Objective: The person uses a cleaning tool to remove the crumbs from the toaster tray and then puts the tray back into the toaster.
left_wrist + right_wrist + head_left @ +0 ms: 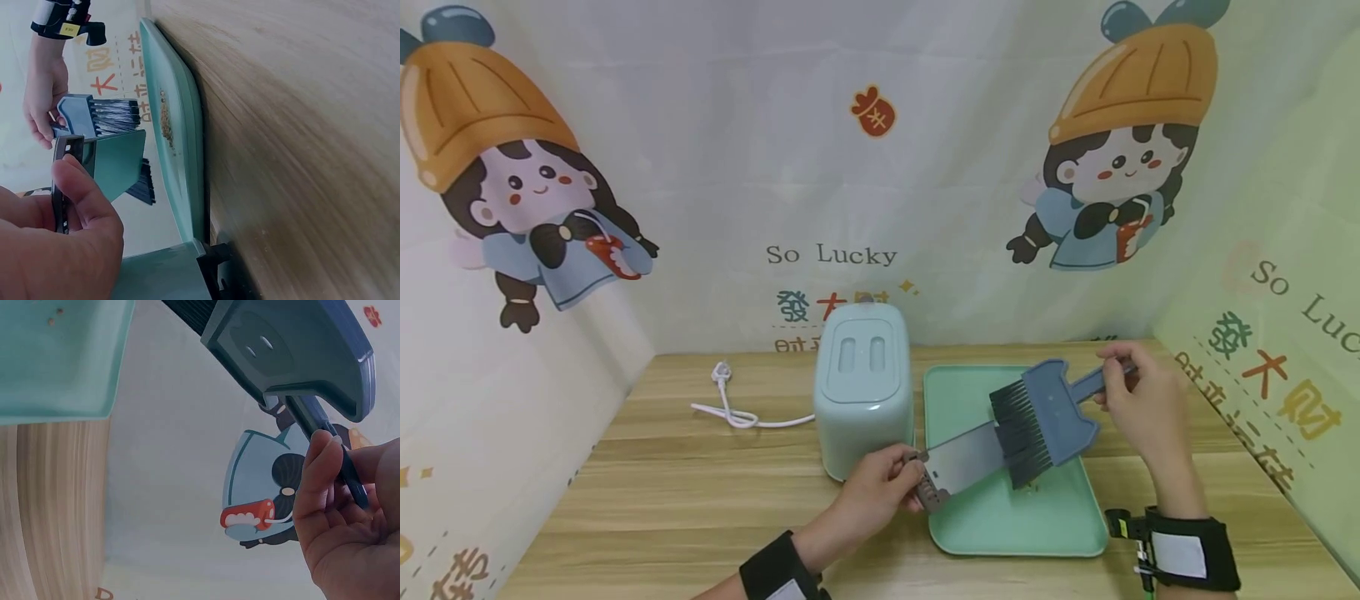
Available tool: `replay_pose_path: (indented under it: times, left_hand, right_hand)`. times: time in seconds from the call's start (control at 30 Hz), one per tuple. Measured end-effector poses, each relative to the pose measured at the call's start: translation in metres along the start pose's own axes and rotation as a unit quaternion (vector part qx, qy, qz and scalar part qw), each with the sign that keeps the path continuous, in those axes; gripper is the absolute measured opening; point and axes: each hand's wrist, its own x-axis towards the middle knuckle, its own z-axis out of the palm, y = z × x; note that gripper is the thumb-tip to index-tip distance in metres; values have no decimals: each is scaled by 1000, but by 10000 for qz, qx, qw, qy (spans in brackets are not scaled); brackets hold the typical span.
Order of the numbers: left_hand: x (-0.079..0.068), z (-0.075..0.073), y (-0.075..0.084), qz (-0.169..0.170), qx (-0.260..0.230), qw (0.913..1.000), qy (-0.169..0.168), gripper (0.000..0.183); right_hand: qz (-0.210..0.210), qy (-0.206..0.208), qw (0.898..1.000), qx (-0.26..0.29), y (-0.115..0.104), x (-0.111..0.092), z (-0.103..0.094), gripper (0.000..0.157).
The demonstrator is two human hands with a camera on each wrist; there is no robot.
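My left hand (pixel 876 487) pinches the dark end plate of a flat metal crumb tray (pixel 966 461), which is held tilted above a green serving tray (pixel 1022 537). In my right hand (pixel 1146 408) is the thin handle of a blue cleaning brush (pixel 1060 412). Its dark bristles (pixel 1022 433) overlap the far end of the crumb tray in the head view. Brown crumbs (pixel 165 119) lie on the green tray below. Left of that tray stands a pale green toaster (pixel 863 400) with a lid over its top.
A white power cord (pixel 775 423) runs left from the toaster to its plug (pixel 721 372) on the wooden table (pixel 700 500). Printed cloth (pixel 715 167) hangs behind the table and along its sides. Each wrist wears a black strap.
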Motion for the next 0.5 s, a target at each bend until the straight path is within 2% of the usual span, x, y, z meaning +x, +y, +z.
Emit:
replay_pose_path:
  times: [0.13,0.33,0.5]
  left_hand:
    - [0,0,-2,-8,50,10000,79,18]
    - [-1,1,-3,-120,82,9999,14,18]
    - [-1,3,-2,-96,112,9999,38,18]
  right_hand:
    - [29,-53,9999,-93,1,-2,-7,15]
    - [148,286,9994,-106,0,-2,-13,16]
    - [-161,315,9991,-246,-2,0,-4,14]
